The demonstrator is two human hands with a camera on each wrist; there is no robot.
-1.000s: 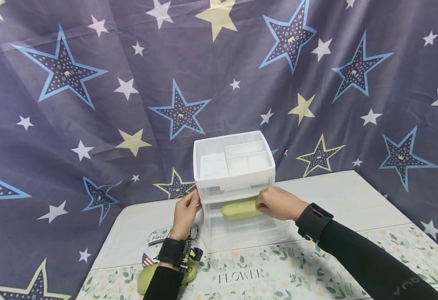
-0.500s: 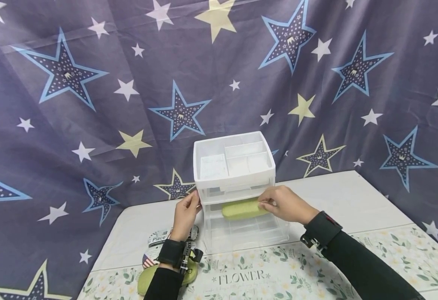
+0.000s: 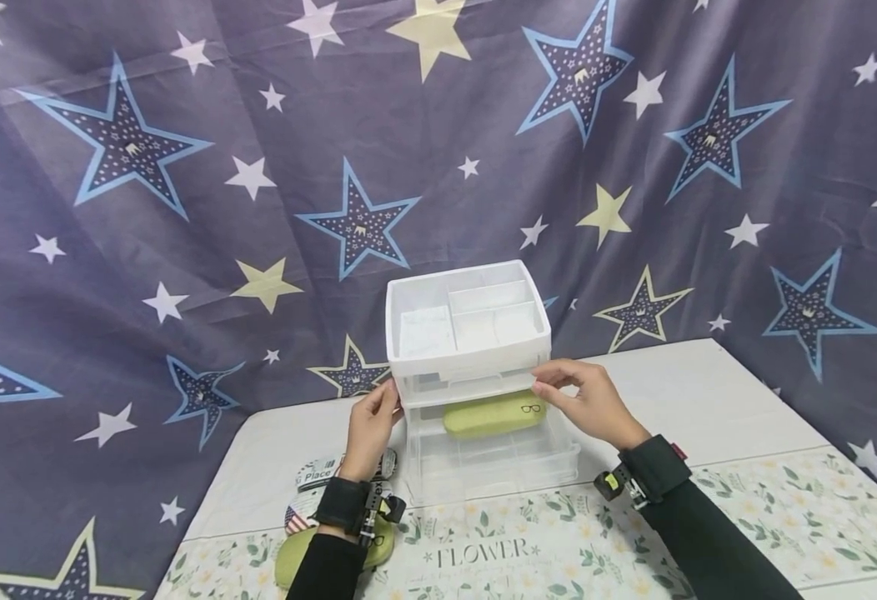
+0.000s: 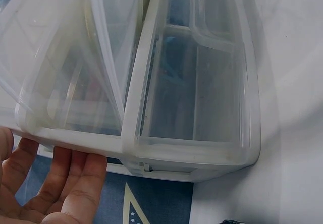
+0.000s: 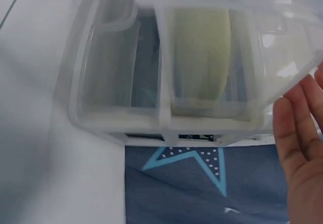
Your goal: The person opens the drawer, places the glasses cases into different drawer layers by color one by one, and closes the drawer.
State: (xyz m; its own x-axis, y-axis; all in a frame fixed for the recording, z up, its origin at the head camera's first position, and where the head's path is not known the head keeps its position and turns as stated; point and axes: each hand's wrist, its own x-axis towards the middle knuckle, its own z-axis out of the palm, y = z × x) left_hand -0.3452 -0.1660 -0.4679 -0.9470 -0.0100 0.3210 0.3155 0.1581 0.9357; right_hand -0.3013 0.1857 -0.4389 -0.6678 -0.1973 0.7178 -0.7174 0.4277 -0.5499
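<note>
**Status: one case in the drawer, one on the table**

Far left, the second green case (image 3: 293, 557) lies on the table (image 3: 754, 421), outside the drawer unit (image 3: 476, 356), beside printed packages (image 3: 317, 477). The left wrist and sleeve cross above these items and hide part of them.

Left hand (image 3: 369, 429): extended fingertips touch the white frame at the unit's left side; the fingers do not wrap round anything.

Centre: the first green case (image 3: 487, 417) lies crosswise in the unit, below the upper drawer (image 3: 423, 386). Placement of this case appears complete. The clear drawer (image 3: 498, 479) beneath appears pulled out, so closing it is judged outstanding. The overhanging upper drawer limits access from above.

Right hand (image 3: 592, 406): thumb and fingers spread, grasping nothing, near the unit's right front corner; contact there cannot be confirmed.
</note>
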